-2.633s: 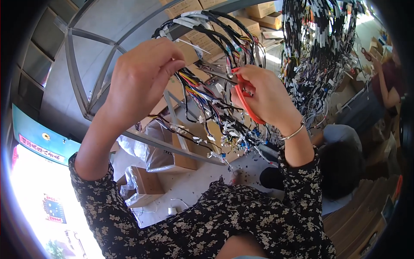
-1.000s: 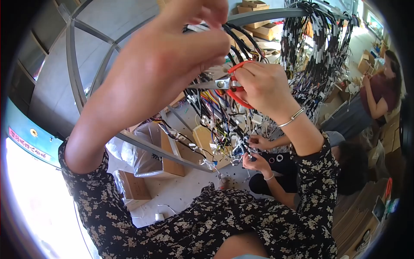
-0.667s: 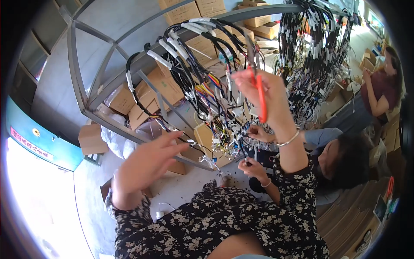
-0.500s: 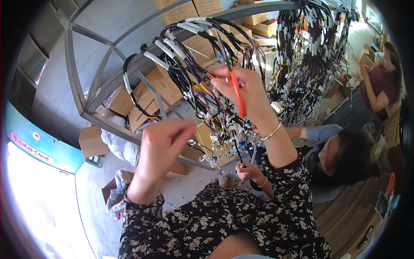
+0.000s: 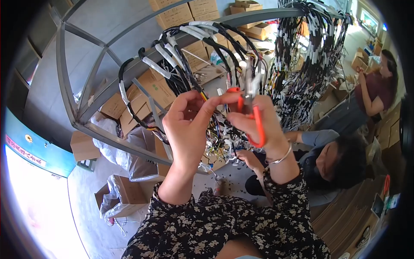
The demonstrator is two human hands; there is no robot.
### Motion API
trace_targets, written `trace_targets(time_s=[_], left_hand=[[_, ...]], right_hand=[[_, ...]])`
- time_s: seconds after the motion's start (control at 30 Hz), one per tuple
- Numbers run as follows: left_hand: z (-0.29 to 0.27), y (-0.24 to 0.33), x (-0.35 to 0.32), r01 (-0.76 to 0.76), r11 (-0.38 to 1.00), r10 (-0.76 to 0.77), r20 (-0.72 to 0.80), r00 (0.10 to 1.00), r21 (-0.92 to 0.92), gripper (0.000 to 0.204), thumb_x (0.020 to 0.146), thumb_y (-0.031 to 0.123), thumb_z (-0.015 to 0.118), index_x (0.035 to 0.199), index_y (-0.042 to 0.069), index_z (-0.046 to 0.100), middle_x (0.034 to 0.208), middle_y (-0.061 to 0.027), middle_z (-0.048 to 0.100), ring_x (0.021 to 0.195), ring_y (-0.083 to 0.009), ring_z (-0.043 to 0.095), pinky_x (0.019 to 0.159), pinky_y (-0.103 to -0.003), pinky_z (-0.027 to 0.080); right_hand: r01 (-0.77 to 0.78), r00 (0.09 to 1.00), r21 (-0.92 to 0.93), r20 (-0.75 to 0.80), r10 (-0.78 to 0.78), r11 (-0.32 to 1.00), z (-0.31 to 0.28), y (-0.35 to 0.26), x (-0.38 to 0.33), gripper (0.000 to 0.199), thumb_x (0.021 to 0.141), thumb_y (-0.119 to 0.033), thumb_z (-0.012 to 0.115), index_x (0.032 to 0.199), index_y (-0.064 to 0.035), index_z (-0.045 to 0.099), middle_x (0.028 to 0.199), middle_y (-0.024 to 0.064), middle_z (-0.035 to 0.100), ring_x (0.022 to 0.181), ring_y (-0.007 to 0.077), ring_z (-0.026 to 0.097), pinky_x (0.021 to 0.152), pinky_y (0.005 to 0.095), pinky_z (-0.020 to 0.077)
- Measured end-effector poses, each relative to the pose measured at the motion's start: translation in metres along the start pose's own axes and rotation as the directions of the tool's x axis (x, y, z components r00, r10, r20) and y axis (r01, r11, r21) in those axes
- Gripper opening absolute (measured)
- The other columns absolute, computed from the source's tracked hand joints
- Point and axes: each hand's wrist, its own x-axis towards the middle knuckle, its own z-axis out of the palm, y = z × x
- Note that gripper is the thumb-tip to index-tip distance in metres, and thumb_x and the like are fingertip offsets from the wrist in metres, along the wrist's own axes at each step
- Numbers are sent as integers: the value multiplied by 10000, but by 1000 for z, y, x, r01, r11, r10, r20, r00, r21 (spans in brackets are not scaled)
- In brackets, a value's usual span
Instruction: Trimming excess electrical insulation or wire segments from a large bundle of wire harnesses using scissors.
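Observation:
My right hand (image 5: 265, 118) is closed around a pair of red-handled scissors (image 5: 248, 99), their metal blades pointing up and blurred. My left hand (image 5: 185, 129) is raised beside it with its fingers curled in and its thumb against the index finger. The fingertips of both hands meet in front of a hanging bundle of black-wrapped wire harnesses (image 5: 183, 71) with white tape bands. Yellow and red wires show right at my left fingers. What those fingers pinch is hidden.
A curved grey metal rack (image 5: 116, 140) carries the harnesses. A denser harness bunch (image 5: 308, 56) hangs farther right. A co-worker (image 5: 345, 159) crouches close at my right, one hand (image 5: 250, 159) below mine; another person (image 5: 375, 95) is beyond. Cardboard boxes (image 5: 129, 196) stand around.
My left hand has moved up and right to the harness and meets my right hand. The right hand has lowered slightly to the right, and the scissors have turned in it.

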Motion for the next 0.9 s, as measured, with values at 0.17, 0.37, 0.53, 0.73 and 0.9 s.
trace_targets(time_s=[0.17,0.37,0.53,0.73,0.9], left_hand=[[-13,-5,1,-36,994,27,88,996,101,223,863,92,789,999,-43,675,810,-20,668,719,-58,578,650,-219,478],[-29,-7,4,-38,999,37,126,991,3,138,900,24,723,1000,-58,673,841,-26,655,761,-67,576,701,-225,475],[-36,-8,4,-58,998,57,150,987,1,131,907,9,709,1008,-65,672,834,-19,630,766,-67,560,704,-219,462],[-39,-8,4,-56,996,65,155,986,-68,107,907,-1,700,985,-66,665,806,-17,591,734,-74,534,668,-224,437],[-42,-7,3,-108,992,118,168,979,-70,96,910,-8,692,977,-70,662,791,-25,574,717,-78,525,645,-231,425]], right_hand=[[61,989,-17,-133,-63,998,3,-6,24,140,882,-65,692,998,4,732,794,-3,673,685,38,571,600,193,433],[-6,1000,-40,4,6,999,23,-15,39,175,859,-104,768,984,12,725,735,-22,645,623,25,518,567,198,411],[275,961,-465,113,-251,842,21,-20,47,178,819,-71,793,934,12,686,829,75,691,698,107,623,631,246,499],[545,825,-506,181,-535,669,20,-19,51,319,737,-66,848,977,-18,645,884,122,705,715,219,677,663,301,536],[600,784,-512,227,-577,614,23,-20,58,321,724,-60,843,976,-20,649,876,104,703,671,209,669,625,293,526]])
